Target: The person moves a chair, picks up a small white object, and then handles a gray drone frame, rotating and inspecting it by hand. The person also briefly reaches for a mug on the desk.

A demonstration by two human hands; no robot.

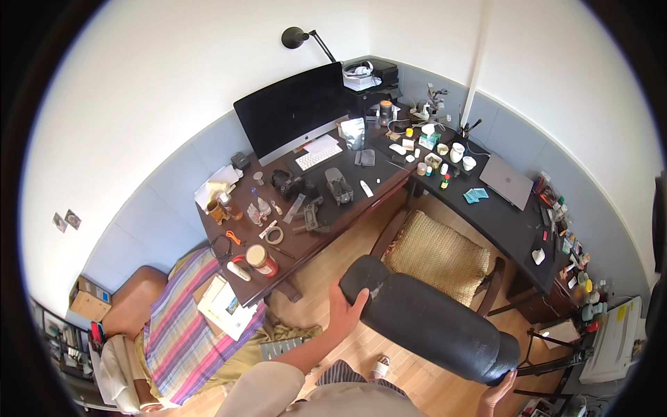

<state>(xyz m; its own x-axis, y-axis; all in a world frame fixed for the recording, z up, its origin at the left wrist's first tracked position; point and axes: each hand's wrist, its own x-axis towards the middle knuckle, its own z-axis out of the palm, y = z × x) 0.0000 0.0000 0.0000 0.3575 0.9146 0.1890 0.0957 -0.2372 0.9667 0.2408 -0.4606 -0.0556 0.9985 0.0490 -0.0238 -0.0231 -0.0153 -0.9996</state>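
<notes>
A long black padded cushion, with a leather-like surface and narrower rounded ends, is held up at a slant in front of me. My left hand grips its upper left end, thumb on top and fingers along the side. At the lower right end, my right hand holds it from below, partly hidden by the cushion. Pale scuffs mark the cover near my left thumb. Just behind the cushion stands a wooden armchair with a woven straw seat pad, partly covered by it.
A dark desk carries a large monitor, keyboard, camera, folded drone and jar. Another desk at right holds a laptop and small bottles. At left, a striped cloth covers a seat. A black stand is near my right hand.
</notes>
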